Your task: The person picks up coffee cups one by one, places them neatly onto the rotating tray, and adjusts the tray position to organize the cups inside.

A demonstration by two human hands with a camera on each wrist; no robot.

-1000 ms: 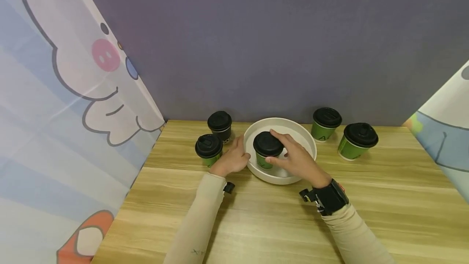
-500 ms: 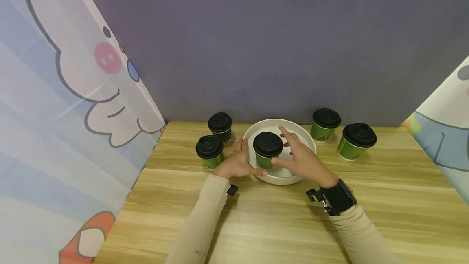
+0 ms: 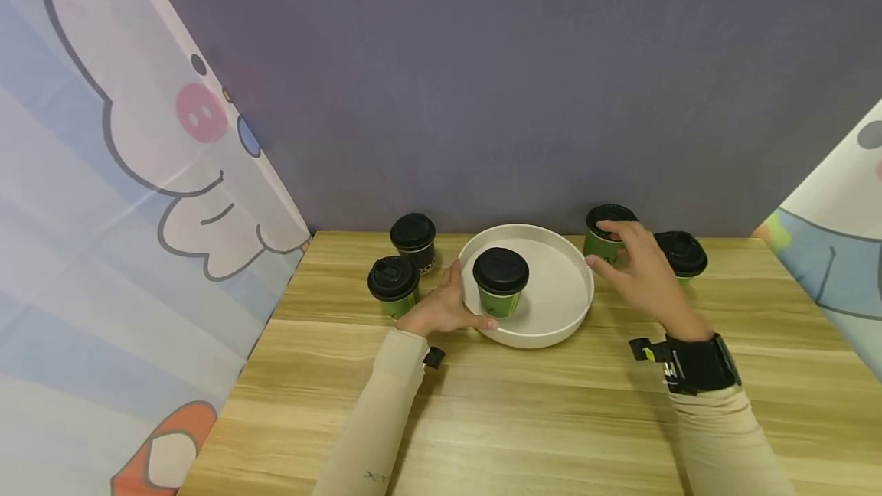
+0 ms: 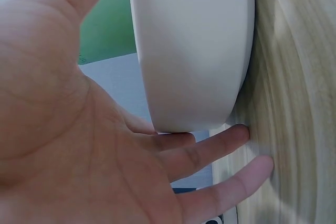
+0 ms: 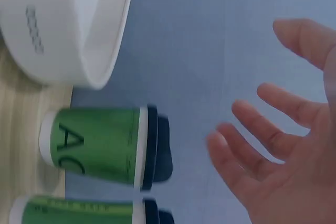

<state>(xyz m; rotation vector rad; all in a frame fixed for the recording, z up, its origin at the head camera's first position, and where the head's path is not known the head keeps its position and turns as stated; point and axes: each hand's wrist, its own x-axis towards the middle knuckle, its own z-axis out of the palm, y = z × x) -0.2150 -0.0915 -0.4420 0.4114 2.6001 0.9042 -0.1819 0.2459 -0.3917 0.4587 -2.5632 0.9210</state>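
One cup of five sits in tray; four remain on bench.

Right hand [image 3: 644,274] fingers [image 5: 252,135] spread, relaxed, over lid of green paper cup with black lid [image 3: 608,233] at tray's 2 o'clock; no grip yet.

Left hand [image 3: 441,305] fingers [image 4: 210,148] straight, pressed on outer wall of round white tray [image 3: 558,320] at its 9 o'clock.

Green lidded cup [image 3: 500,282] stands upright inside tray, left of centre.

Wooden bench [image 3: 524,419]: second green cup [image 3: 682,255] at 3 o'clock; green cup [image 3: 393,284] and dark cup [image 3: 413,239] at 9–10 o'clock.

wooden table [image 3: 524,412] (tray [image 3: 572,305], four cups [image 3: 393,285])
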